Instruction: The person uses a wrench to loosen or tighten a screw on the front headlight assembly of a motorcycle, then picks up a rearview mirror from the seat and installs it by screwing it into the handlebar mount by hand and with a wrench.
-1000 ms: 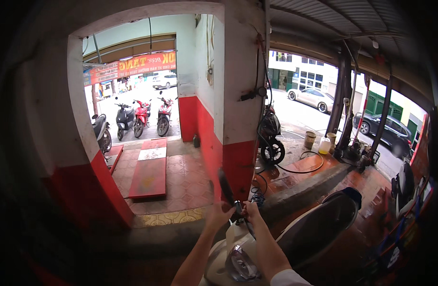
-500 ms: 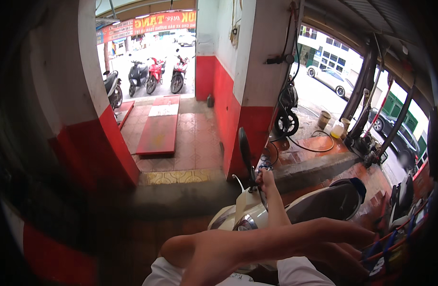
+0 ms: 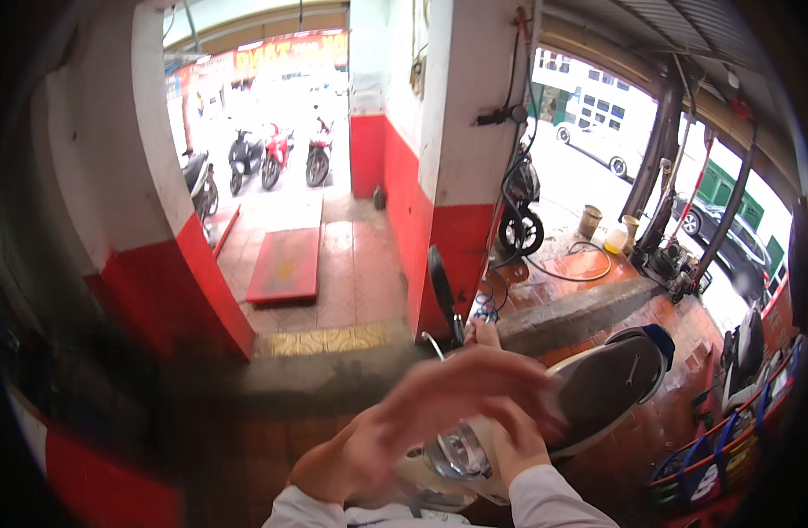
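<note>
A cream scooter [image 3: 421,471] stands in front of me with a dark seat [image 3: 597,383], a mirror [image 3: 442,283] and a handlebar. My right hand [image 3: 481,334] is closed at its handlebar grip, partly hidden behind my other hand. Across the scooter's front reaches my left hand [image 3: 474,387], blurred by motion, its fingers stretched out to the right; nothing shows in it. A slim metal tool, perhaps a wrench [image 3: 632,370], lies on the seat. Dark blue cloth [image 3: 659,343] sits at the seat's rear end.
At the right is a red-framed basket with blue straps [image 3: 725,453]. A concrete ledge [image 3: 588,312] runs behind the scooter. Beyond are a red-and-white pillar [image 3: 461,238], a red ramp [image 3: 285,264], a black hose [image 3: 571,277], buckets [image 3: 590,222] and parked motorbikes [image 3: 276,158].
My left hand has drawn back from beside the basket at the right, moving left to above the scooter's front. My right hand stays at the handlebar. The whole view has shifted slightly.
</note>
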Demonstrator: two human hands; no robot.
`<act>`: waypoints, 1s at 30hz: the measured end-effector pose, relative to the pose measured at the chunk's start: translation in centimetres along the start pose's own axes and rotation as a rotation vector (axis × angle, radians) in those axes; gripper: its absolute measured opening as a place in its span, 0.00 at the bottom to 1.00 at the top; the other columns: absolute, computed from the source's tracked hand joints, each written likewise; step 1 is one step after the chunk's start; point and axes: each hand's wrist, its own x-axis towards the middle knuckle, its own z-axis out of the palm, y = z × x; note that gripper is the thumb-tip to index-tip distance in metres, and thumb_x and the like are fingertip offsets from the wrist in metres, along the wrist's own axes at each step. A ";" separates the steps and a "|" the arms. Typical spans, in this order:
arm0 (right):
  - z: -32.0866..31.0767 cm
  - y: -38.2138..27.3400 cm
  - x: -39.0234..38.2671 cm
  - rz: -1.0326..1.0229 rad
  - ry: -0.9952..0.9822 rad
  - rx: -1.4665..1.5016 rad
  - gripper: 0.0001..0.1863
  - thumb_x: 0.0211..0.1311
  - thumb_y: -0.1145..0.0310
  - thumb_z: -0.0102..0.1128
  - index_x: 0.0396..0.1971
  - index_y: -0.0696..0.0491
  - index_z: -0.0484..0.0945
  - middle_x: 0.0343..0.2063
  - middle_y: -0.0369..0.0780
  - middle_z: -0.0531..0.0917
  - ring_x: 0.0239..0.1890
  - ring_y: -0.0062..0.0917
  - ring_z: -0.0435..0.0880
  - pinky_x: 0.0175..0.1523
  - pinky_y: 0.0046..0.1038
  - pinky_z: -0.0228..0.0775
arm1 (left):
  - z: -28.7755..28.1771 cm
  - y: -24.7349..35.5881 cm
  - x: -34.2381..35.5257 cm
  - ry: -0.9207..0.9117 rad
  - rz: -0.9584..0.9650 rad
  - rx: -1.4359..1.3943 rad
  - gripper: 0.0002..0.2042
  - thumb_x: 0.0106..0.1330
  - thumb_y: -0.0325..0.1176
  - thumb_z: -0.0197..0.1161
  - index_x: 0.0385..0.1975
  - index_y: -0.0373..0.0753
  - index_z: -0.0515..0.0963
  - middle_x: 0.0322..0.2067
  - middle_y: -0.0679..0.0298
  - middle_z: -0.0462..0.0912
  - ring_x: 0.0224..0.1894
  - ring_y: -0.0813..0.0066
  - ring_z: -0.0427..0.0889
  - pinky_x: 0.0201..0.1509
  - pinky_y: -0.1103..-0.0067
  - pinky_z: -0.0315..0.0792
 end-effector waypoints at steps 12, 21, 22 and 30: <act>0.7 -1.3 -1.5 0.167 0.133 0.221 0.11 0.64 0.74 0.50 0.25 0.45 0.62 0.12 0.29 0.60 0.08 0.16 0.56 0.14 0.23 0.52 | -23.0 -20.7 -13.3 1.170 -0.512 0.758 0.21 0.71 0.43 0.56 0.51 0.29 0.71 0.41 0.57 0.79 0.39 0.72 0.79 0.47 0.76 0.73; -0.2 -1.7 -1.5 0.128 0.091 0.144 0.09 0.65 0.70 0.51 0.26 0.48 0.62 0.12 0.31 0.61 0.09 0.19 0.60 0.15 0.26 0.59 | -23.8 -23.7 -10.3 1.165 -0.490 0.521 0.17 0.75 0.47 0.48 0.37 0.37 0.71 0.24 0.70 0.73 0.25 0.82 0.70 0.29 0.84 0.65; -0.7 -2.0 -0.8 0.126 0.081 0.160 0.09 0.65 0.70 0.51 0.26 0.48 0.62 0.12 0.31 0.61 0.09 0.19 0.61 0.16 0.27 0.61 | -24.8 -24.3 -10.0 1.114 -0.448 0.450 0.16 0.75 0.46 0.48 0.36 0.38 0.70 0.23 0.70 0.71 0.24 0.83 0.69 0.29 0.84 0.64; -0.1 -0.8 -1.2 0.289 0.146 0.504 0.07 0.73 0.58 0.44 0.37 0.45 0.63 0.15 0.31 0.62 0.13 0.20 0.60 0.21 0.27 0.62 | -26.9 -27.0 -12.7 1.163 -0.417 0.512 0.17 0.77 0.45 0.43 0.29 0.41 0.67 0.19 0.72 0.66 0.21 0.83 0.65 0.25 0.82 0.62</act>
